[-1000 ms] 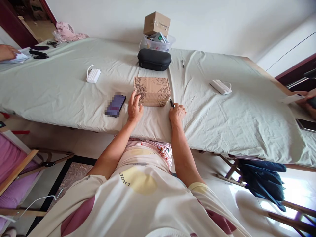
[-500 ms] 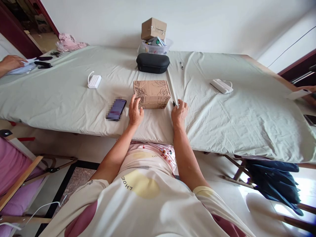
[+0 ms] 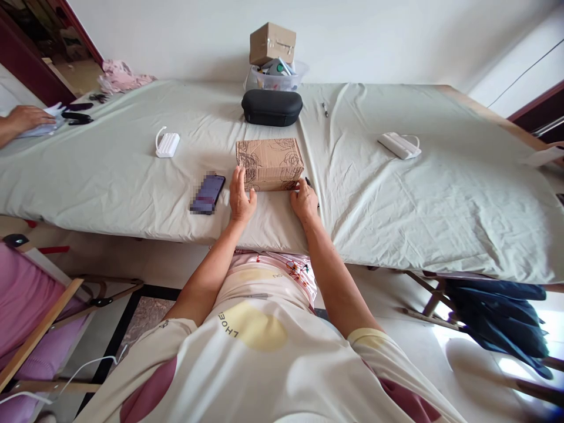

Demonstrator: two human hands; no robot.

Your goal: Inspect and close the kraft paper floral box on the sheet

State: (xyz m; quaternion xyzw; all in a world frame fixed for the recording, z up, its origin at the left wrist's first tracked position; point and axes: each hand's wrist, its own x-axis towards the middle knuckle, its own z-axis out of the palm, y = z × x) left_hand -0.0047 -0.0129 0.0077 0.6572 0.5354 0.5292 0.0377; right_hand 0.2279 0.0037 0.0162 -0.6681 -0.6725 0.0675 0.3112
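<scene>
A brown cardboard box with dark scribbled circles sits on the cloth before me. My left hand holds its left front corner, fingers along the side and thumb at the front. At the right front corner, my right hand has its fingertips against the box. A black pen lies on the cloth just right of that hand, partly hidden by it. Left of my left hand is a phone, its screen partly blurred out.
Behind the box are a black zip case, a clear plastic tub and another carton. White power banks lie left and right. A small pen lies farther back. Another person's hand is at far left.
My right hand has moved left from beside the pen to the box's right front corner. My left hand stays at the box. The pen now shows to the right of my right hand.
</scene>
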